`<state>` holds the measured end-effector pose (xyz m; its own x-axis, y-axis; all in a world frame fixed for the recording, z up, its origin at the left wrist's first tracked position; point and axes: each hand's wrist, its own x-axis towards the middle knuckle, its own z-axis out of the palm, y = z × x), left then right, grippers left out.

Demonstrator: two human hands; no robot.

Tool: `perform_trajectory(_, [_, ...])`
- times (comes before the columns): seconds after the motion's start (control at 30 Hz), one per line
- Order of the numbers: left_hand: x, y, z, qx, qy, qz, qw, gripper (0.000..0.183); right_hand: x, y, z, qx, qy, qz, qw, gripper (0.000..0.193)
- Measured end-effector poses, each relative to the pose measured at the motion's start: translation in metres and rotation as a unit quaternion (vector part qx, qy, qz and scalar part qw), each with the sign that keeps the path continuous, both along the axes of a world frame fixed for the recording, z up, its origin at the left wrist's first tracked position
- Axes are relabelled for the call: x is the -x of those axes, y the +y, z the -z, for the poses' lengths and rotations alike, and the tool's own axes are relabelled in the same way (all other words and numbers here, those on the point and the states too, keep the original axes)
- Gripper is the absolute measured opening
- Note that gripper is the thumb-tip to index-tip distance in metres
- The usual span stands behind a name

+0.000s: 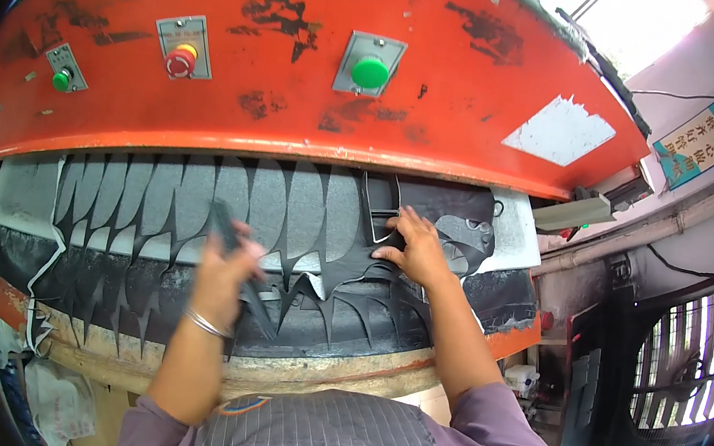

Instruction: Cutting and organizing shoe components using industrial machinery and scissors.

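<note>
My right hand (pixel 414 245) is at the right part of the sheet, its fingers and thumb closed at the lower end of a narrow metal cutting die (pixel 380 212) with a crossbar. The die stands on a dark sheet of material (pixel 456 201). This sheet has a row of long pointed cut-outs, with the pale cutting board (pixel 336 212) showing through. My left hand (pixel 227 270), smeared by motion, is closed around a long dark strip (pixel 261 311) left of centre. The strip slants across the hand, sticking out above and below it.
A red-orange press (pixel 438 127) spans the far side, with a green button (pixel 370 72) and a red stop button (pixel 180 62). Jagged offcut edges hang over the dark near ledge (pixel 204 325). A black fan (pixel 685 362) stands at the right, a plastic bag (pixel 59 405) at the lower left.
</note>
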<state>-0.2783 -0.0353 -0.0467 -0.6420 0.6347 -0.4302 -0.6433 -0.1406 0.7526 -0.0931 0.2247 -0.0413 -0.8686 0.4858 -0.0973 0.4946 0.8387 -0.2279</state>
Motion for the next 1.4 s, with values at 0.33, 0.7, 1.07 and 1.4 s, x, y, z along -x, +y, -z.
perform_trajectory(0.33, [0.256,-0.103,-0.049,0.234,0.540,-0.449,0.672,0.048,0.119,-0.042,-0.128,0.044,0.443,-0.024,0.895,0.044])
perform_trajectory(0.7, [0.008,-0.143,-0.045,0.312,0.426,0.146,0.836,0.055,-0.033,-0.151,-0.068,0.183,0.031,-0.087,0.979,0.051])
perform_trajectory(1.07, [-0.056,-0.127,-0.027,0.373,0.395,0.289,0.788,0.064,-0.081,-0.224,-0.029,0.008,0.051,-0.095,0.994,0.048])
perform_trajectory(1.4, [-0.066,-0.138,-0.014,0.294,0.367,0.102,0.876,0.049,-0.068,-0.203,-0.051,0.090,-0.025,-0.145,0.985,0.046])
